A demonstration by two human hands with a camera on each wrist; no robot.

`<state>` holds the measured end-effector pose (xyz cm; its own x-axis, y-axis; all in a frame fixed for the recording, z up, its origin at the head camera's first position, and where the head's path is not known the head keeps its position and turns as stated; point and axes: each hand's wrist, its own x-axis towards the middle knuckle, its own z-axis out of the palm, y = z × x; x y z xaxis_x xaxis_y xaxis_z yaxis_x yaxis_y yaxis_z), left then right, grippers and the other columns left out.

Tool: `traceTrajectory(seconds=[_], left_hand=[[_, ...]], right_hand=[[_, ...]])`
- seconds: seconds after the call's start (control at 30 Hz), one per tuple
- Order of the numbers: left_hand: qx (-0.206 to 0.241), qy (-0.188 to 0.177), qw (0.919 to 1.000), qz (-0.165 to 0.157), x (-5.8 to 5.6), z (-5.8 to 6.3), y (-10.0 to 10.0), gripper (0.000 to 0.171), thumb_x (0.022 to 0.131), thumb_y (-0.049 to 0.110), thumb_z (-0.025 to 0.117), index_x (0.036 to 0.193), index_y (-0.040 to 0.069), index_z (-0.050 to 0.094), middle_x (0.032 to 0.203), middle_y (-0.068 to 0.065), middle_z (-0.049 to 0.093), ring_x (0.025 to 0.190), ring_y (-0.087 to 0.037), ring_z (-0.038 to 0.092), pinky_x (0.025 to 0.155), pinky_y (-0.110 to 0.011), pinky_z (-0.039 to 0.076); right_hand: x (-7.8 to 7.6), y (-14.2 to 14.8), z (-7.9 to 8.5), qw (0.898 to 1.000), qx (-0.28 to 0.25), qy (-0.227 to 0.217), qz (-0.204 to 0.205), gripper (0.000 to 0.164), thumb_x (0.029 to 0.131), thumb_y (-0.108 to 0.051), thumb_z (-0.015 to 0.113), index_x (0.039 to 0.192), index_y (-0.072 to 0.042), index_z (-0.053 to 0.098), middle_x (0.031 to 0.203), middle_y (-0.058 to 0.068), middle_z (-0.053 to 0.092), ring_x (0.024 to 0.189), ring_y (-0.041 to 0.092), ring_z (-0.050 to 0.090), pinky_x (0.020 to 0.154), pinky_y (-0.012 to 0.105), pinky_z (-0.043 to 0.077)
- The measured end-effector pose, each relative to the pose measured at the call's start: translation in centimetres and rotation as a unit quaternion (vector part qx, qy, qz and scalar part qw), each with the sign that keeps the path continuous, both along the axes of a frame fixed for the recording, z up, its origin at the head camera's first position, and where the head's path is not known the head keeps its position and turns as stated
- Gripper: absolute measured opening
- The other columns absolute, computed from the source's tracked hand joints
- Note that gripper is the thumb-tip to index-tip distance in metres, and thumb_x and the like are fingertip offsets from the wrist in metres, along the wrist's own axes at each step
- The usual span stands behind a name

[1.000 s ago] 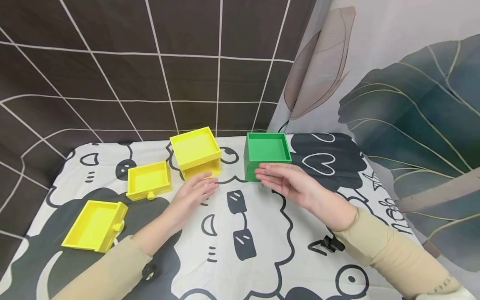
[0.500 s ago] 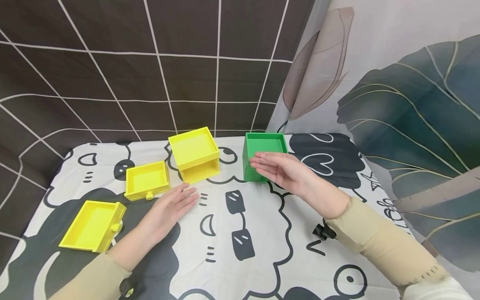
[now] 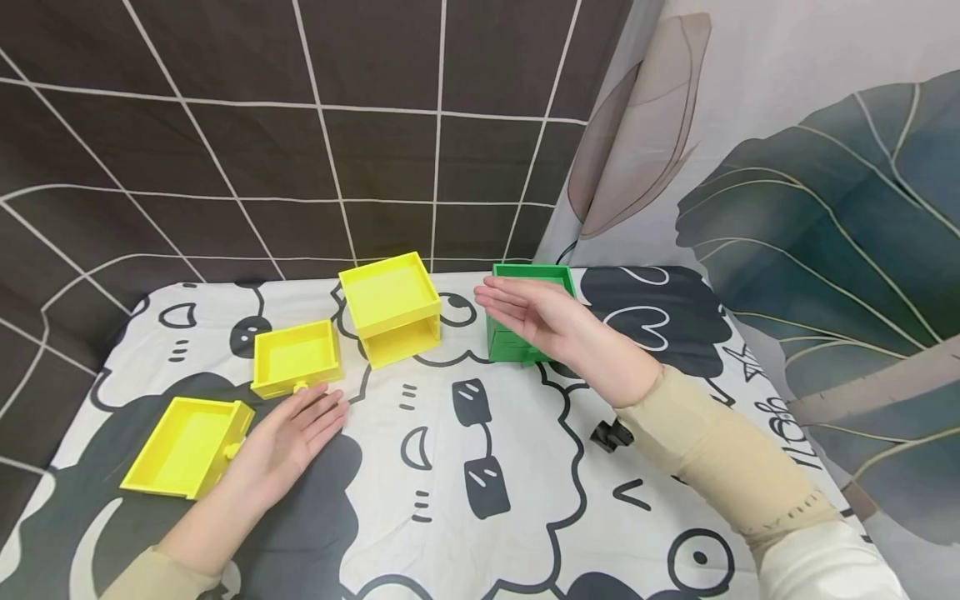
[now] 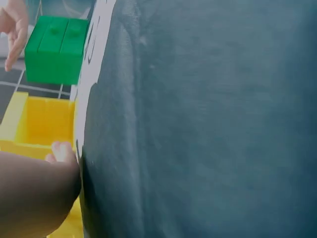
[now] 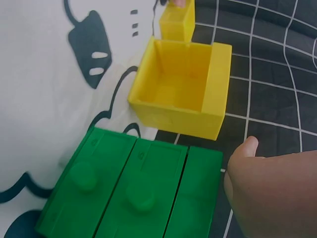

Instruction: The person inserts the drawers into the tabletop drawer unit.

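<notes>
My left hand, fingers extended, has its fingertips by the knob of a small yellow drawer; whether they touch, I cannot tell. A second yellow drawer lies left of that hand, partly behind the wrist. Both drawers look empty. The yellow cabinet stands near the back with its front compartment hollow. My right hand holds nothing, its fingers straight above the green cabinet and hiding part of it. In the right wrist view the green cabinet shows two closed drawers with round knobs.
A cloth with black-and-white cartoon prints covers the table. Dark gridded fabric hangs behind it, and a leaf-patterned curtain at the right. A small black object is at the right sleeve's cuff.
My left hand has moved left and toward me, from the yellow cabinet to the smaller drawer. My right hand has shifted left and up over the green cabinet. The drawers and cabinets have stayed put.
</notes>
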<state>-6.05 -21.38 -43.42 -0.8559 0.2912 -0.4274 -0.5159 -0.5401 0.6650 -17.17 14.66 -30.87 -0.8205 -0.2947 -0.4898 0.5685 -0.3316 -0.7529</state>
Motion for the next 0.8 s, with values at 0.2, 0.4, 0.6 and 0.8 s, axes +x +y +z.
traceTrajectory(seconds=[0.2,0.4,0.6,0.8], left_hand=[[0.032,-0.019,0.9993,0.003,0.7,-0.3,-1.6,0.033,0.115,0.036,0.039,0.119,0.018,0.067,0.123,0.000,0.075,0.117,-0.014,0.074,0.107,-0.025,0.060],[0.012,-0.054,0.9984,0.010,0.6,-0.3,-2.6,0.042,0.114,0.041,0.041,0.145,0.014,0.042,0.120,0.002,0.076,0.116,-0.012,0.074,0.112,-0.025,0.057],[0.028,-0.079,0.9964,0.016,0.1,-0.1,-3.1,0.074,0.115,0.041,0.038,0.168,0.011,-0.004,0.116,0.001,0.078,0.113,-0.012,0.075,0.118,-0.025,0.052],[0.024,-0.089,0.9956,0.017,-0.4,0.3,-2.8,0.079,0.115,0.040,0.034,0.168,0.010,-0.017,0.111,0.001,0.077,0.111,-0.011,0.075,0.125,-0.024,0.044]], right_hand=[[-1.2,-2.0,0.0,1.000,-0.002,0.000,-0.015,0.047,0.110,-0.010,0.057,0.156,-0.003,0.051,0.160,0.016,0.054,0.150,0.027,0.053,0.122,0.033,0.047],[-2.3,-4.0,-0.5,0.999,0.019,0.028,-0.025,0.045,0.107,-0.010,0.062,0.151,-0.003,0.057,0.154,0.015,0.061,0.146,0.027,0.057,0.119,0.032,0.050],[-3.4,-6.0,-1.6,0.994,0.059,0.077,-0.046,0.050,0.104,-0.005,0.066,0.152,0.001,0.054,0.154,0.017,0.060,0.146,0.028,0.056,0.121,0.033,0.048],[-4.3,-7.7,-3.4,0.976,0.160,0.144,-0.036,0.051,0.102,-0.011,0.071,0.151,-0.002,0.057,0.151,0.013,0.064,0.142,0.026,0.061,0.123,0.036,0.050]])
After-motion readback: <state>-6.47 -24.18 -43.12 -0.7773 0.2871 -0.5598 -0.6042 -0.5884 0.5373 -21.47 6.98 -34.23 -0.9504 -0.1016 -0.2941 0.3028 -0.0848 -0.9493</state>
